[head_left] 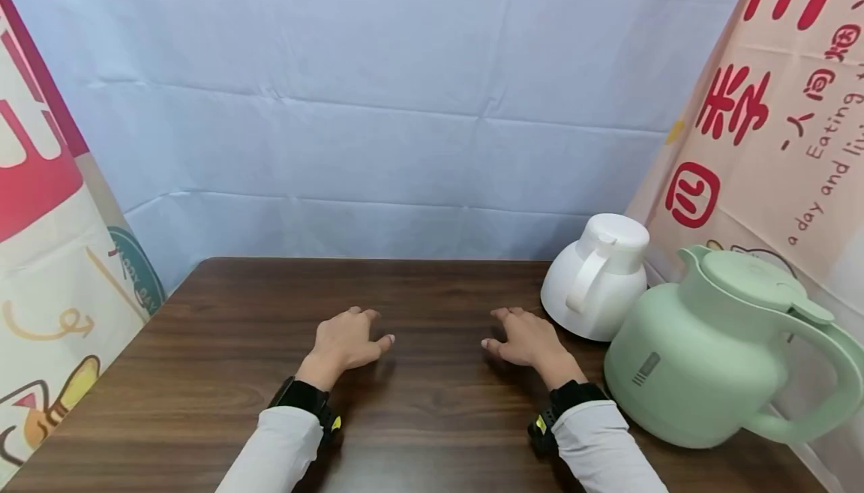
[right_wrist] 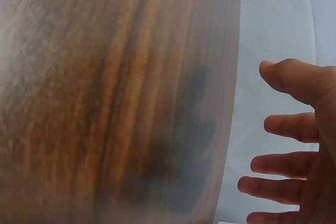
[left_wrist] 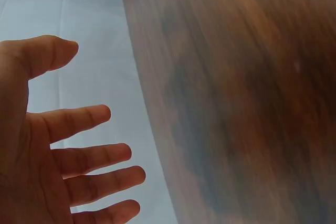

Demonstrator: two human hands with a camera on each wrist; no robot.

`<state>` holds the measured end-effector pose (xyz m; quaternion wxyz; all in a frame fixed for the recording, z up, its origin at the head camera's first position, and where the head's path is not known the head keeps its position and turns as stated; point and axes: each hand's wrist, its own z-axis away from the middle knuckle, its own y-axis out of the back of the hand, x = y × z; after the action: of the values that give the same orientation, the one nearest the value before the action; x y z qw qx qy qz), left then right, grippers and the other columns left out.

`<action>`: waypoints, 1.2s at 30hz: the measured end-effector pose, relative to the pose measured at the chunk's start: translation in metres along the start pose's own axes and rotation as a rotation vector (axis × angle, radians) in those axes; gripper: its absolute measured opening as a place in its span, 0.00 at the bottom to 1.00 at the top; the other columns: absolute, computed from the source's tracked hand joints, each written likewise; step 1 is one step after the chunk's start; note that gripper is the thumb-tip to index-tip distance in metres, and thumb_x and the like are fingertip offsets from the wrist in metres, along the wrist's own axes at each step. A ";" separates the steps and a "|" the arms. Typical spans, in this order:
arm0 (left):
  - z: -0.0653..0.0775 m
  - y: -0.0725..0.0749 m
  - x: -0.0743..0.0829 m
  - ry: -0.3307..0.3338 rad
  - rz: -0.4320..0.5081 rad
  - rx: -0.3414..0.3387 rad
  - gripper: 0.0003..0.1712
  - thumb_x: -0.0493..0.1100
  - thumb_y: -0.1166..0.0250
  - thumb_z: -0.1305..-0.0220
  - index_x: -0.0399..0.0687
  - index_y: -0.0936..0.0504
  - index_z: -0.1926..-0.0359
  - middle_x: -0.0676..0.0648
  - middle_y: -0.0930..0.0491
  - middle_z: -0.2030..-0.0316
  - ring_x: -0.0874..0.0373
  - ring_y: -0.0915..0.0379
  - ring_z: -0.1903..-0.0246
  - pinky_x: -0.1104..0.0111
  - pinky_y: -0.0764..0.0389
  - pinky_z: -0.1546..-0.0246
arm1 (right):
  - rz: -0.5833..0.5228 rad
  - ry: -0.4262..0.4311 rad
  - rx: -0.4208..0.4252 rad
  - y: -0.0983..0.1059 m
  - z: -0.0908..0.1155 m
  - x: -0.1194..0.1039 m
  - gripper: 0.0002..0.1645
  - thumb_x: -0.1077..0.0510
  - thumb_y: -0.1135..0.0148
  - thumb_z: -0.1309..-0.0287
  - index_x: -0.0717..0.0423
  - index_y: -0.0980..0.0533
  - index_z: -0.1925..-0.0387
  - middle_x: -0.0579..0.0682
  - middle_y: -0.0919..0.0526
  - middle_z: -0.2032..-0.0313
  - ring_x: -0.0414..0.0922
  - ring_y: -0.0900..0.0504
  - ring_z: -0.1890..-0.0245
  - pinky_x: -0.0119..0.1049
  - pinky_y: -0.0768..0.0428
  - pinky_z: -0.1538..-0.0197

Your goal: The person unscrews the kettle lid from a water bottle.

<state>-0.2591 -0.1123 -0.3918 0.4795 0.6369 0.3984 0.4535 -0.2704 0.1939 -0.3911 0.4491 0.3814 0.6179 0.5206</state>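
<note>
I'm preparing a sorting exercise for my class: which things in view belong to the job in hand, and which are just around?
Probably the job's, being nearest the empty left hand and right hand:
white handled jug
green lidded jug

Just around:
dark wood-grain table
pale blue backdrop cloth
left printed cloth
right printed cloth

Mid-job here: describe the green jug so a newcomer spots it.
On the brown table, look along the right side, beyond the right hand. The green jug stands upright there, its handle to the right. It is larger and nearer the camera than the white vessel beside it.
</note>
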 end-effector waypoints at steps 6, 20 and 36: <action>0.002 0.001 0.011 -0.039 -0.002 0.009 0.33 0.64 0.43 0.41 0.49 0.25 0.42 0.40 0.27 0.47 0.49 0.24 0.66 0.57 0.26 0.76 | 0.002 0.011 -0.007 0.007 0.007 -0.003 0.37 0.41 0.39 0.44 0.56 0.32 0.38 0.63 0.31 0.43 0.59 0.24 0.55 0.51 0.25 0.61; 0.002 0.007 0.044 -0.130 0.008 0.014 0.33 0.64 0.43 0.41 0.52 0.26 0.41 0.42 0.27 0.47 0.50 0.24 0.66 0.61 0.28 0.79 | -0.006 0.080 0.061 0.035 0.030 -0.009 0.36 0.43 0.37 0.45 0.58 0.31 0.39 0.65 0.32 0.42 0.58 0.25 0.52 0.51 0.24 0.62; 0.009 0.013 0.082 -0.245 -0.037 0.008 0.34 0.66 0.43 0.43 0.55 0.26 0.40 0.46 0.26 0.48 0.50 0.24 0.63 0.60 0.24 0.73 | -0.072 0.013 0.070 0.072 0.064 -0.003 0.38 0.45 0.36 0.46 0.62 0.33 0.39 0.68 0.34 0.42 0.63 0.31 0.46 0.58 0.28 0.56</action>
<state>-0.2271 -0.0400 -0.3642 0.5302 0.6820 0.3504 0.3619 -0.2085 0.2226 -0.3232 0.4498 0.3709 0.6520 0.4848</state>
